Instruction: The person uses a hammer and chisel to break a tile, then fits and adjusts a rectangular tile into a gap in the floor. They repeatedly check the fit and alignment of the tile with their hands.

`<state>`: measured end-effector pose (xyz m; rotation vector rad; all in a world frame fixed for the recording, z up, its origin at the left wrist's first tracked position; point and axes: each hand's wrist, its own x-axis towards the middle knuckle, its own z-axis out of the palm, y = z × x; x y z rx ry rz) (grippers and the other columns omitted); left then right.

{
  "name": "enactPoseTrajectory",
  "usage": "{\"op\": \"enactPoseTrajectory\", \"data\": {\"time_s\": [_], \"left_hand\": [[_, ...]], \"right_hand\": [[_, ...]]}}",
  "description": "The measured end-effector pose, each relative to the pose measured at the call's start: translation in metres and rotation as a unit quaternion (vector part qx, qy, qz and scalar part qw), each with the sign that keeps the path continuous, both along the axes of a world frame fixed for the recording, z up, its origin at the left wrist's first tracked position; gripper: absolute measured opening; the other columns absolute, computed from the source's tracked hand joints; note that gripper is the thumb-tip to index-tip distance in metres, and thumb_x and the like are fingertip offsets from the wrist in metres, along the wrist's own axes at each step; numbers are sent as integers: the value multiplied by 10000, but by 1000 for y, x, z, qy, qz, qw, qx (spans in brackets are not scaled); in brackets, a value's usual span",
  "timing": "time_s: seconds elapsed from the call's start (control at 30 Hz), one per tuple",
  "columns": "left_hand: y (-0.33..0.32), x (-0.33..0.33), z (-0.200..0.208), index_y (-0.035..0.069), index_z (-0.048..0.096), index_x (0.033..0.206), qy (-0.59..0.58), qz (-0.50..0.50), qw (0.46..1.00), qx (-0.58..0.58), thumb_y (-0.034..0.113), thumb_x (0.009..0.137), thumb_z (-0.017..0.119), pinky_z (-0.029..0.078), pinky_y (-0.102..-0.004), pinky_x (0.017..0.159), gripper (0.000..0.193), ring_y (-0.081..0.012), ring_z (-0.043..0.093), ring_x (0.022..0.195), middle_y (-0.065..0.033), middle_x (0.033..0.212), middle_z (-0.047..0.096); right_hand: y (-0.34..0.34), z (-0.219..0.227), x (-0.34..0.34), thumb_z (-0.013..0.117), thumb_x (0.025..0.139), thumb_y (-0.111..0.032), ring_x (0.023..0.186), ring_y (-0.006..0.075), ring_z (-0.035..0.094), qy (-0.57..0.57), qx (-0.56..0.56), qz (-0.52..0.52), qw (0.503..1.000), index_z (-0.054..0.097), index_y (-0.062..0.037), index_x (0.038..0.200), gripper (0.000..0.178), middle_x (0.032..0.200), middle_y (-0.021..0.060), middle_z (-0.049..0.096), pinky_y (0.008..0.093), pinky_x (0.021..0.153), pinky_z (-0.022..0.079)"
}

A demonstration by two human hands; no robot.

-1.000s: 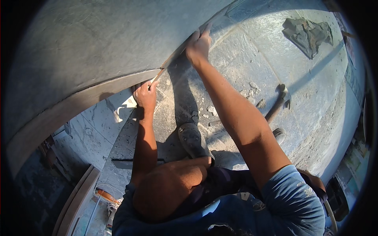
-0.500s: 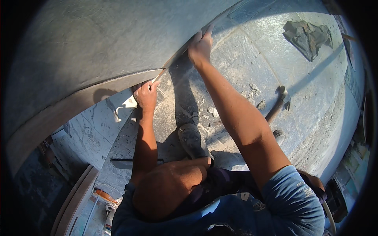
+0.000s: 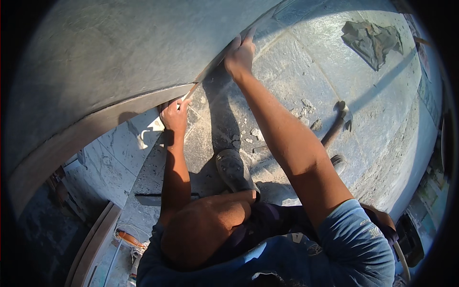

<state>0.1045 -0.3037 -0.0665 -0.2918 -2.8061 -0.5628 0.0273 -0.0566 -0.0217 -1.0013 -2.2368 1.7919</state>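
Observation:
At the foot of a grey wall (image 3: 124, 43), my left hand (image 3: 174, 117) is at the corner. Its thumb and fingers close round the end of a narrow pale strip (image 3: 186, 97), and some fingertips are hidden by the wall's edge. Farther along, my right hand (image 3: 240, 60) lies against the wall's base with its fingers stretched out, partly in shadow. Whether the strip runs all the way to my right hand cannot be made out. A brown frame board (image 3: 110, 113) covers the wall's end, left of the corner.
A hammer (image 3: 336, 125) lies on the dusty grey floor beyond my right forearm, near loose rubble (image 3: 305, 111). A crumpled dark sheet (image 3: 373, 44) is at the far right. White marbled tiles (image 3: 107, 150) lie to the left, with a white hook-shaped piece (image 3: 145, 137). Brown boards (image 3: 93, 244) stand lower left.
The view has shifted very slightly. Both hands keep their places at the wall's foot, and nothing has visibly been picked up or let go.

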Motion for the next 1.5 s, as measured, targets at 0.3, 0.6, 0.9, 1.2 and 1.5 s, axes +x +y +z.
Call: {"op": "enactPoseTrajectory", "data": {"time_s": [0.3,0.6,0.9,1.2,1.5], "left_hand": [[-10,-3,-6,71,688,698,17,-29,999,-16,295,707,879,488,-455,588,295,-387,631,615,-148,679,672],[-8,-1,-7,51,675,742,35,-27,999,-28,303,692,893,488,-475,641,337,-384,629,641,-134,705,683],[-13,5,-12,55,692,830,29,2,998,-63,307,736,868,488,-484,705,322,-406,637,735,-173,767,685],[-14,8,-13,75,685,857,20,6,996,-86,329,765,855,485,-482,738,319,-378,651,785,-157,789,689],[-13,9,-12,72,686,874,3,10,996,-85,329,787,838,485,-481,762,311,-384,648,791,-160,799,688]], "right_hand": [[-5,1,0,412,1044,-336,1275,472,434,-42,-38,-31,998,57,-90,1594,700,1399,301,364,494,1091,374],[-3,4,5,449,1030,-335,1260,482,433,-41,-58,-47,996,242,-36,1499,593,1349,291,387,526,1068,398],[-7,8,1,424,1040,-330,1236,484,451,-38,-45,-42,997,132,-53,1563,659,1348,299,388,514,1061,401],[-6,4,-1,393,1052,-332,1222,450,473,-43,-24,-23,999,34,-87,1596,697,1352,282,393,488,1061,402],[-6,-2,-2,386,1048,-298,1207,472,493,-27,-12,-28,999,47,-52,1589,683,1339,324,401,462,1070,388]]}}
